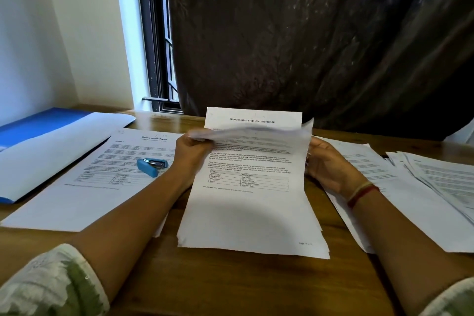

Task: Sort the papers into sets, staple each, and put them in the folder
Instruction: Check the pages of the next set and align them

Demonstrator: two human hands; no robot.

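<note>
A stack of printed sheets headed "Sample Internship Documentation" (252, 208) lies in the middle of the wooden table (230, 285). My left hand (191, 154) grips the top-left part of the stack's upper sheets, which are bent over and blurred. My right hand (327, 162) holds the stack's right edge. A small blue stapler (151, 166) rests on a "Sample Health Report" sheet (84, 187) to the left. An open blue folder (43, 141) with a white sheet inside lies at the far left.
More printed sheets (400, 187) lie spread to the right, with a fanned pile (446, 177) at the far right edge. A dark curtain (307, 33) hangs behind the table, and a barred window (159, 59) is at the back left.
</note>
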